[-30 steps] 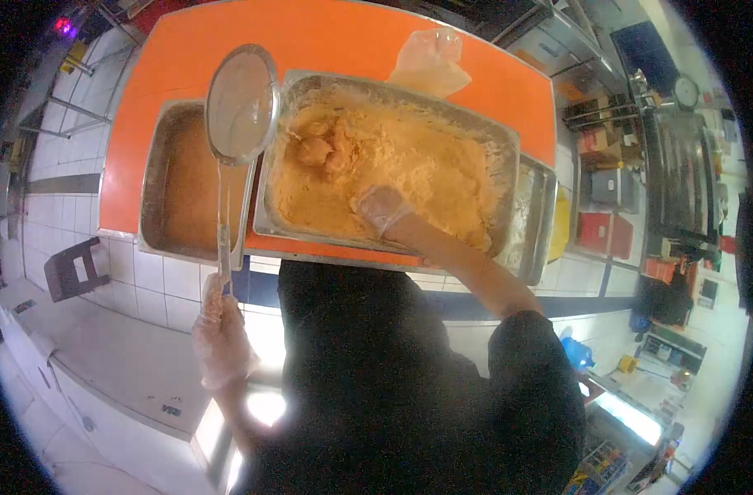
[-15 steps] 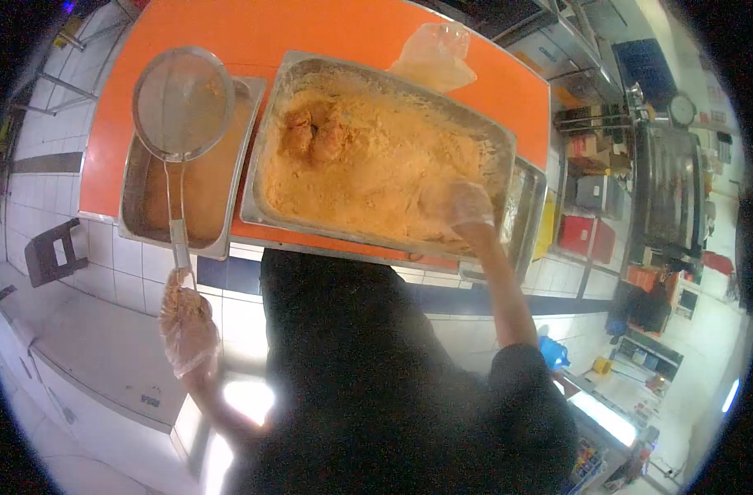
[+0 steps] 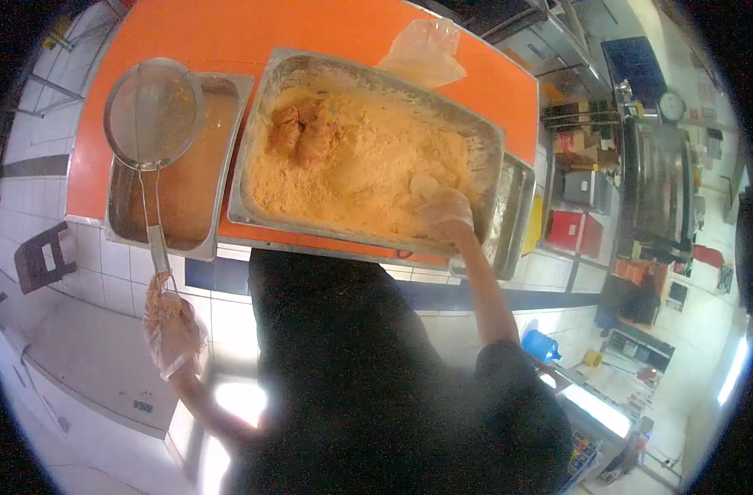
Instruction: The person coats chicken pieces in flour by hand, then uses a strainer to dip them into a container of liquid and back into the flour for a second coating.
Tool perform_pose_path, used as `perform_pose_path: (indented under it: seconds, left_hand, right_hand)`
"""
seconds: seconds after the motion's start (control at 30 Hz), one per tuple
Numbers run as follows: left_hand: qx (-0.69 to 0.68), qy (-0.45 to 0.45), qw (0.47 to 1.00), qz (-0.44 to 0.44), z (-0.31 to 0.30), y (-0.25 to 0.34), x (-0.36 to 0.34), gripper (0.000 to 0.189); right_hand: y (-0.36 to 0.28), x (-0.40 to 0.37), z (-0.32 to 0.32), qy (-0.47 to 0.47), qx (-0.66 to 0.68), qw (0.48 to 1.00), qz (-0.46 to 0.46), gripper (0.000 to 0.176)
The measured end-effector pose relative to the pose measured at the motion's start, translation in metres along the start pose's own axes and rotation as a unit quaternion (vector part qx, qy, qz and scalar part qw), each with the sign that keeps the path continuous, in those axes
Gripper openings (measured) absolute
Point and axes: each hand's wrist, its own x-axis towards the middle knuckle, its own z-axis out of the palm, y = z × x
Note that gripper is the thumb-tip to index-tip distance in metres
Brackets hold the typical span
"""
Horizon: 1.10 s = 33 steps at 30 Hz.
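My left hand (image 3: 172, 326), in a clear plastic glove, is closed round the handle end of a round mesh strainer (image 3: 153, 115). The strainer's bowl is over a smaller metal pan (image 3: 243, 103) that holds orange-brown powder. In the larger metal pan (image 3: 368, 68), my gloved right hand (image 3: 447, 211) is down in the orange breading flour (image 3: 351, 190). Its fingers are curled at a pale, flour-coated lump (image 3: 423, 186) whose kind I cannot make out. Reddish-brown coated pieces, apparently chicken (image 3: 302, 132), lie at the pan's far left.
The pans stand on an orange table (image 3: 228, 29). A clear plastic bag (image 3: 426, 54) lies behind the large pan. Another metal tray (image 3: 521, 194) is at its right. A dark stool (image 3: 44, 257) stands on the tiled floor at left; shelves with a red box (image 3: 576, 233) are at right.
My right hand has shifted slightly left in the flour, and the pale lump now shows at its fingers. The strainer has swung a little left and down. The whole view has shifted slightly.
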Motion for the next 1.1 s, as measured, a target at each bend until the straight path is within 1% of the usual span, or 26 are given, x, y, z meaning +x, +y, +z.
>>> perform_pose_path:
  seconds: [0.03, 0.07, 0.13, 0.17, 0.2, 0.23, 0.27, 0.33, 0.4, 0.43, 0.47, 0.5, 0.53, 0.57, 0.63, 0.7, 0.77, 0.8, 0.83, 0.87, 0.9, 0.93, 0.97, 1.03, 1.07, 1.1]
  left_hand:
    - [0.055, -0.008, 0.998, 0.012, -0.002, -0.003, 0.001, 0.032]
    - [0.056, -0.008, 0.998, 0.008, -0.003, -0.004, 0.001, 0.032]
    - [-0.108, -0.032, 0.994, 0.006, -0.004, -0.006, 0.003, 0.034]
    - [-0.107, -0.035, 0.994, 0.004, 0.0, -0.003, 0.003, 0.034]
    - [0.005, -0.001, 0.999, 0.036, 0.005, 0.003, 0.001, 0.033]
    - [0.117, 0.031, 0.99, 0.068, 0.008, 0.005, 0.0, 0.032]
    - [0.117, 0.028, 0.991, 0.065, 0.006, 0.002, 0.001, 0.032]
    - [0.134, 0.031, 0.984, 0.109, -0.002, -0.007, 0.007, 0.031]
    - [0.103, 0.023, 0.987, 0.117, 0.001, -0.005, 0.006, 0.033]
    - [0.073, 0.017, 0.989, 0.127, 0.002, -0.003, 0.005, 0.034]
    - [0.07, 0.018, 0.989, 0.126, 0.002, -0.002, 0.004, 0.034]
    - [0.142, 0.024, 0.985, 0.091, 0.002, -0.001, 0.002, 0.033]
    - [0.214, 0.031, 0.975, 0.056, 0.001, -0.001, 0.001, 0.034]
    - [0.211, 0.033, 0.975, 0.054, -0.002, -0.002, 0.0, 0.034]
    - [0.254, -0.008, 0.965, 0.065, -0.008, -0.002, 0.002, 0.033]
    - [0.239, 0.01, 0.967, 0.082, -0.006, -0.005, 0.002, 0.033]
    - [0.223, 0.024, 0.97, 0.099, -0.013, -0.016, 0.007, 0.033]
    - [0.131, -0.003, 0.99, 0.057, -0.028, -0.031, 0.016, 0.034]
    - [0.039, -0.029, 0.999, 0.012, -0.037, -0.039, 0.02, 0.034]
    - [0.038, -0.029, 0.999, 0.012, -0.023, -0.025, 0.014, 0.034]
    - [0.1, -0.014, 0.994, 0.051, -0.01, -0.01, 0.006, 0.034]
    - [0.163, 0.0, 0.983, 0.088, -0.001, 0.0, 0.002, 0.034]
    - [0.165, -0.001, 0.982, 0.088, -0.005, -0.005, 0.004, 0.034]
    - [-0.041, -0.02, 0.999, 0.006, -0.015, -0.02, 0.012, 0.034]
    - [-0.043, -0.017, 0.999, 0.007, -0.009, -0.012, 0.01, 0.034]
    - [0.042, -0.013, 0.998, 0.046, -0.003, -0.003, 0.004, 0.035]
  right_hand:
    - [0.006, 0.006, 0.017, 0.019, -0.015, 1.0, 0.006, 0.016]
    - [0.008, 0.008, 0.027, 0.034, -0.028, 0.999, 0.012, 0.014]
    - [0.015, 0.011, 0.02, 0.051, -0.009, 0.999, 0.017, 0.013]
    - [0.02, 0.011, 0.013, 0.063, 0.01, 0.998, 0.016, 0.013]
    - [0.028, 0.012, 0.007, 0.074, 0.034, 0.997, 0.012, 0.013]
    - [0.037, 0.012, 0.004, 0.087, 0.061, 0.994, 0.009, 0.013]
    - [0.048, 0.011, 0.003, 0.1, 0.091, 0.991, 0.003, 0.013]
    - [0.066, 0.007, 0.004, 0.113, 0.153, 0.982, -0.008, 0.013]
    - [0.069, 0.0, 0.001, 0.107, 0.164, 0.98, -0.017, 0.013]
    - [0.068, -0.004, 0.0, 0.026, 0.029, 0.993, -0.111, 0.014]
    - [0.064, -0.009, -0.004, -0.055, -0.108, 0.972, -0.201, 0.016]
    - [0.045, -0.014, -0.018, -0.056, -0.112, 0.971, -0.202, 0.016]
    - [0.014, -0.02, -0.038, -0.094, -0.067, 0.989, -0.096, 0.019]
    - [-0.002, -0.021, -0.049, -0.131, -0.022, 0.991, 0.011, 0.023]
    - [0.001, -0.012, -0.026, -0.131, -0.038, 0.991, 0.008, 0.022]
    - [0.001, -0.009, -0.023, -0.131, -0.049, 0.99, 0.008, 0.021]
    - [-0.002, -0.012, -0.045, -0.221, -0.125, 0.963, -0.09, 0.021]
    - [0.007, -0.014, -0.033, -0.221, -0.127, 0.963, -0.089, 0.021]
    - [0.02, -0.018, -0.012, -0.134, -0.12, 0.977, -0.113, 0.021]
    - [0.022, -0.018, -0.008, -0.045, -0.113, 0.983, -0.137, 0.023]
    - [0.024, -0.017, -0.004, -0.044, -0.113, 0.983, -0.137, 0.023]
    - [0.015, -0.016, -0.01, -0.066, -0.083, 0.988, -0.116, 0.022]
    - [0.01, -0.017, -0.013, -0.087, -0.054, 0.99, -0.093, 0.02]
    - [0.036, -0.02, 0.026, -0.106, -0.082, 0.985, -0.109, 0.022]
    - [0.039, -0.016, 0.028, -0.122, -0.113, 0.978, -0.128, 0.024]
    - [0.041, -0.014, 0.032, -0.122, -0.114, 0.977, -0.132, 0.024]
